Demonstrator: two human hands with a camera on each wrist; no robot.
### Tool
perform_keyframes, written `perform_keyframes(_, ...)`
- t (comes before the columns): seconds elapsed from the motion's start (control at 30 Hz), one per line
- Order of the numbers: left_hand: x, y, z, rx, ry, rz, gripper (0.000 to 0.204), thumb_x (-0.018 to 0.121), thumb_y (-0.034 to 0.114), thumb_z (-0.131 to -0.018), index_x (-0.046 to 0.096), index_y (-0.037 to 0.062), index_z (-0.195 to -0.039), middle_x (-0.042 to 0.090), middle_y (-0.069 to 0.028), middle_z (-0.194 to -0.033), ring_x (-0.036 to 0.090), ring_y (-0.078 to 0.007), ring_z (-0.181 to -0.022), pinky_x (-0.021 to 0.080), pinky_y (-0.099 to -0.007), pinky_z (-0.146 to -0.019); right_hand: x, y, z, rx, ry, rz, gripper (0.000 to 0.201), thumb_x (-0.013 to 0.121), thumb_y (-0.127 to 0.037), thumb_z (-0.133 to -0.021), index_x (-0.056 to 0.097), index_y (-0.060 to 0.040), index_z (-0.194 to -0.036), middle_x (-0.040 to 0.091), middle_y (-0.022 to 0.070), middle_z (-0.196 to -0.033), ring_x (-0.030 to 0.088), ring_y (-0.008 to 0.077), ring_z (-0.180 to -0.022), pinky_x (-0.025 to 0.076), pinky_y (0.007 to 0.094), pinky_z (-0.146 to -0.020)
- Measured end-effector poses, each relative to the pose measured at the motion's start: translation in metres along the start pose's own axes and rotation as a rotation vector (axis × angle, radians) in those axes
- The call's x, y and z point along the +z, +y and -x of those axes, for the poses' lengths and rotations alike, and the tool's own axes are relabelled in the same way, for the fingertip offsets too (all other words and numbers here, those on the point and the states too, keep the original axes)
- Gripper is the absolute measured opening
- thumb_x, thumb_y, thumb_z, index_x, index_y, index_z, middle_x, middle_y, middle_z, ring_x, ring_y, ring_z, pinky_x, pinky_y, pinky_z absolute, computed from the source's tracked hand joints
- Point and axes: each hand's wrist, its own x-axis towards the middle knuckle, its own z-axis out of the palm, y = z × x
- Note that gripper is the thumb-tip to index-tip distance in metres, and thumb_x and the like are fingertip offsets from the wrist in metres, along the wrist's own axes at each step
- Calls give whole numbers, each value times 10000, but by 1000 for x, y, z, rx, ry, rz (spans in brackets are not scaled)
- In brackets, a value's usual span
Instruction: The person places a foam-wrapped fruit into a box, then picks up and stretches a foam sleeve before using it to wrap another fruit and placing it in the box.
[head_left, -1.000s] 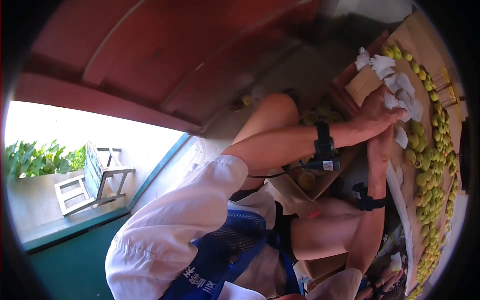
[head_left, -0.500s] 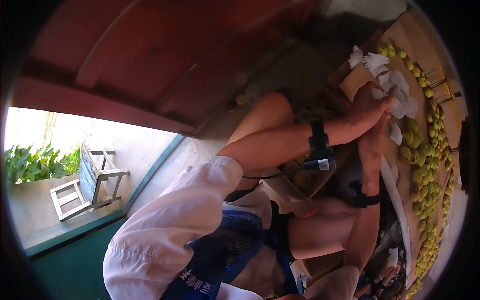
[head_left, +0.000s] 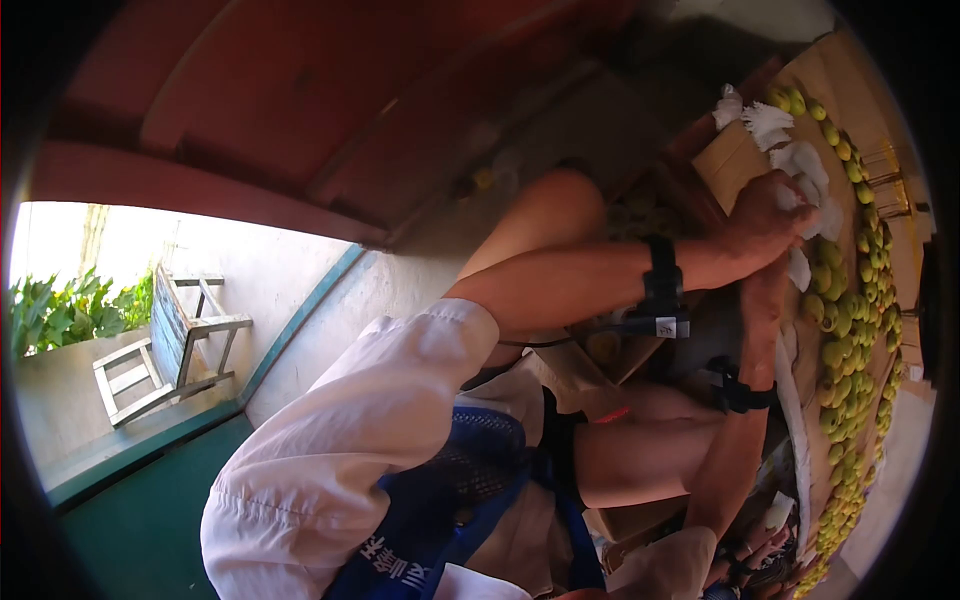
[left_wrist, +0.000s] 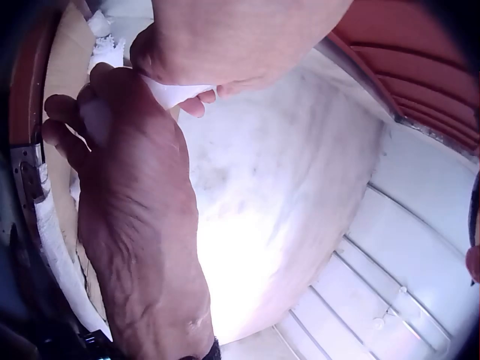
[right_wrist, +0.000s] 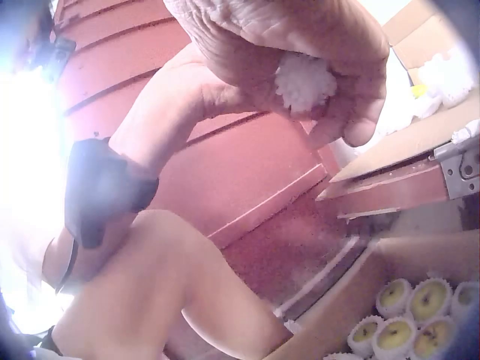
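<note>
My left hand (head_left: 768, 225) grips a white foam net (head_left: 790, 195) above the tabletop edge. Just below it, my right hand (head_left: 765, 292) meets it, its fingers mostly hidden in the head view. In the left wrist view, my left hand (left_wrist: 240, 37) is over a white piece (left_wrist: 176, 91), and my right hand (left_wrist: 131, 157) has curled fingers around something pale (left_wrist: 96, 120). The right wrist view shows a bunched foam net (right_wrist: 304, 81) within the fingers. Whether a fruit is inside, I cannot tell. More white nets (head_left: 800, 160) lie beside the hands.
Many green-yellow fruits (head_left: 845, 350) cover the cardboard-topped table at the right. Under my arms a cardboard box (right_wrist: 337, 300) holds netted fruits (right_wrist: 394, 334). A red panel (head_left: 300, 100) stands at the left, with a wooden stool (head_left: 175, 340) outside. Another person's hand (head_left: 765, 550) shows at the bottom right.
The head view has shifted slightly. Both hands stay together at the white net, with small changes in the wrists' angle.
</note>
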Motion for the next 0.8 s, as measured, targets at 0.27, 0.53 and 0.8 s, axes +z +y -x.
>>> perform_keyframes(0.27, 16, -9, 0, 101, -1, 31, 232, 703, 119, -861, 540, -4, -971, 627, -87, -758, 629, -137, -693, 520, -319, -641, -21, 10, 19, 192, -43, 151, 441, 313, -154, -1112, 347, -62, -1541, 498, 122, -1423, 505, 205, -1316, 441, 271, -1065)
perform_keyframes(0.53, 24, -13, 1, 227, 74, -203, 320, 745, 179, -858, 571, -34, -1020, 681, -199, -844, 691, -307, -824, 531, -405, -772, -31, 46, 39, 30, -5, 150, 489, 494, -178, -1046, 383, -35, -1501, 521, 179, -1404, 533, 275, -1284, 451, 337, -1051)
perform_keyframes(0.8, 22, -9, 1, 227, 76, -228, 322, 754, 180, -861, 578, -45, -1010, 684, -230, -859, 701, -342, -851, 535, -416, -791, -36, 56, 45, -22, 3, 158, 578, 677, -203, -976, 421, -8, -1456, 540, 235, -1384, 559, 345, -1252, 461, 400, -1031)
